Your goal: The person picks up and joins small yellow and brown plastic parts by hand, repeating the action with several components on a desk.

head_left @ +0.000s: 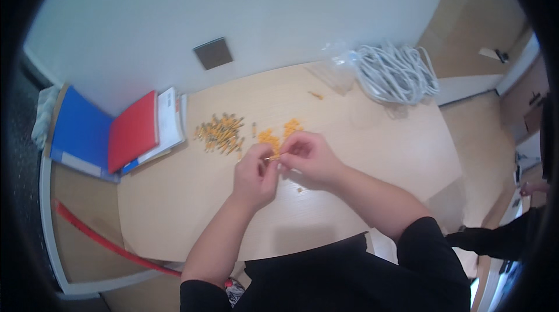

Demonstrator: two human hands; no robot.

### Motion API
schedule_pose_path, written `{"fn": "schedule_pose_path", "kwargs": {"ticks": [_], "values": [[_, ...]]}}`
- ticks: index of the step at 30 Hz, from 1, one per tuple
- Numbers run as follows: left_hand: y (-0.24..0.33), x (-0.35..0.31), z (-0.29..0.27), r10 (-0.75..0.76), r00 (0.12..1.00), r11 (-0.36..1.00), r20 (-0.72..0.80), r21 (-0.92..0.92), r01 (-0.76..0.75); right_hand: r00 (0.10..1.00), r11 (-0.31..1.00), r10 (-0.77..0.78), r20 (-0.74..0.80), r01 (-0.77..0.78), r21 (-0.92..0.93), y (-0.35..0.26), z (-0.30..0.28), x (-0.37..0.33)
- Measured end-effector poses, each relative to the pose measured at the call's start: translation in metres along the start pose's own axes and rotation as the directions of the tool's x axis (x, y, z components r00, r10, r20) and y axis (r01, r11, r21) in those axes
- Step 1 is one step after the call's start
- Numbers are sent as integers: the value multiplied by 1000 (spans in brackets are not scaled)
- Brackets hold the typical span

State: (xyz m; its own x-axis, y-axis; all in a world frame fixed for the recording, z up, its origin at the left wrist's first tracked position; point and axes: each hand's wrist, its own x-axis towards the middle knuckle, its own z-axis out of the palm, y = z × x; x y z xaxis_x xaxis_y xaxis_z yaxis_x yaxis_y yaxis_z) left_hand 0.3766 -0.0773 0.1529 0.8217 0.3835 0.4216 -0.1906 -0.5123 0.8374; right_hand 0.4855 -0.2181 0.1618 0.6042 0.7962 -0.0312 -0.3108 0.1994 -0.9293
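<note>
Folders (116, 131) left of connectors (220, 133)

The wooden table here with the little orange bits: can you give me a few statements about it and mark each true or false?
1. Both hands, left hand and right hand, meet over the table. True.
2. The orange pieces lie in a bowl. False: they lie loose on the table.
3. A red folder lies to the person's left. True.
4. The coil of white cable lies on the floor. False: it lies at the table's far right.
5. The pile of small pins sits left of the orange pieces. True.
</note>
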Motion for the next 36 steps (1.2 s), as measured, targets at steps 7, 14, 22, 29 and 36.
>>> {"fn": "schedule_pose_path", "kwargs": {"ticks": [7, 14, 22, 29, 36], "values": [[-22, -2, -10, 169, 974, 967, 150, 164, -193, 998, 982, 1, 70, 12, -189, -7, 1, -6], [-6, 4, -7, 213, 976, 974, 47, 64, -216, 998, 985, -56, 29, 60, -163, -2, 7, -5], [-11, 1, -12, 79, 986, 996, 148, 38, -85, 992, 957, -120, -24, 110, -267, 3, 7, -7], [-13, 2, -9, 174, 982, 976, 74, 120, -182, 999, 975, -43, -11, 39, -220, -2, 6, -4], [-17, 2, -4, 224, 973, 967, 57, 114, -229, 1000, 984, -8, -14, 5, -178, -3, 1, -1]]}}
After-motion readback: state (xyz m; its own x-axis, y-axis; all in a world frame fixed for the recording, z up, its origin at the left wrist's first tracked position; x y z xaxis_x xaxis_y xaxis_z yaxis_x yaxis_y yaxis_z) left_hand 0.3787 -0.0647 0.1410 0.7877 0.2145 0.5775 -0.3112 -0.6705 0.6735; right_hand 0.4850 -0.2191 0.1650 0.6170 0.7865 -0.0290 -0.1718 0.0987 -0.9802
